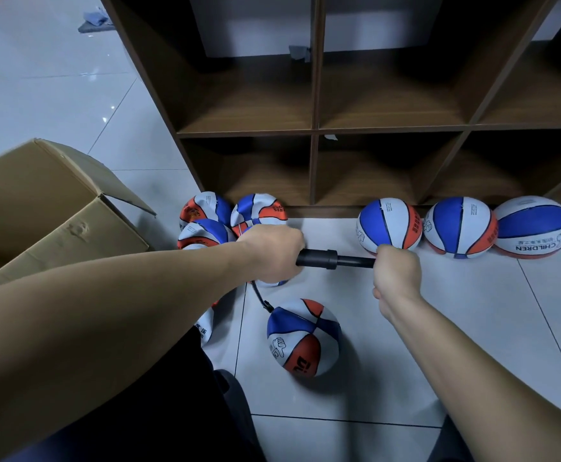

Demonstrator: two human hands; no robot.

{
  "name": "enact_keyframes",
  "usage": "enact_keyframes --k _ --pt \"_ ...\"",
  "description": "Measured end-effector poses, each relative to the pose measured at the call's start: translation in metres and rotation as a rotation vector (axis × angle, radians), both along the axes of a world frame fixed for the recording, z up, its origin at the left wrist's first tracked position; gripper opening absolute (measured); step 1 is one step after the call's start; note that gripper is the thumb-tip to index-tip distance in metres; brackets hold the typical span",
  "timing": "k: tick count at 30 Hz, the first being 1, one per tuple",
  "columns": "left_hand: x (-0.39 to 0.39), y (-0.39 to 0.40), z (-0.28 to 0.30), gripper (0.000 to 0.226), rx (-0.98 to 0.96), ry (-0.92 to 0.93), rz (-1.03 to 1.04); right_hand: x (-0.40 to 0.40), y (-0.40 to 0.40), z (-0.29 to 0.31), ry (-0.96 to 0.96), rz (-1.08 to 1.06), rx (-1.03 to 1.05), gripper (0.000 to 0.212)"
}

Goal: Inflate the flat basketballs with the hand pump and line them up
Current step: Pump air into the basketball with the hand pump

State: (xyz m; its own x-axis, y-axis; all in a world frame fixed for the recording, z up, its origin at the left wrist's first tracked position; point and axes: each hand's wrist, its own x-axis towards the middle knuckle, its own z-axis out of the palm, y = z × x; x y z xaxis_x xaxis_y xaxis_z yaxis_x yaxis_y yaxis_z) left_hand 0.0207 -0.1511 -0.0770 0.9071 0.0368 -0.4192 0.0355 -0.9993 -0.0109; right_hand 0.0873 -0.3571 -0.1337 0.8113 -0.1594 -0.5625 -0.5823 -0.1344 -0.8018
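Observation:
A black hand pump [325, 258] lies level between my hands. My left hand [272, 253] grips its barrel end, and my right hand [395, 271] grips the handle end, with the rod drawn partly out. A thin black hose [262, 300] runs from under my left hand down to a blue, white and orange basketball [302, 338] on the floor in front of me. Three rounded balls [460, 226] stand in a row against the shelf base at the right. Several crumpled flat balls [219, 216] are heaped at the left, partly hidden by my left arm.
A brown wooden cubby shelf [315, 128] fills the space ahead. An open cardboard box [39, 208] stands at the left. The floor is pale glossy tile [439, 328]. My dark-clothed knees are at the bottom edge.

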Motion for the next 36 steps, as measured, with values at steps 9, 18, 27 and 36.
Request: enact_keyframes --k 9,18,27,36 --pt "-0.005 -0.011 0.003 0.026 0.012 -0.018 -0.020 -0.030 0.033 0.001 -0.072 0.106 -0.051 0.028" --pt "-0.002 -0.011 0.011 0.037 -0.020 -0.034 -0.040 -0.031 0.039 0.006 -0.125 0.189 -0.070 0.031" --pt "0.004 -0.011 0.007 0.021 -0.083 -0.029 -0.047 -0.013 0.015 0.002 -0.092 0.231 -0.042 0.019" --pt "0.006 0.014 0.005 0.020 -0.044 0.054 0.010 0.018 -0.042 -0.006 0.033 0.107 -0.069 0.014"
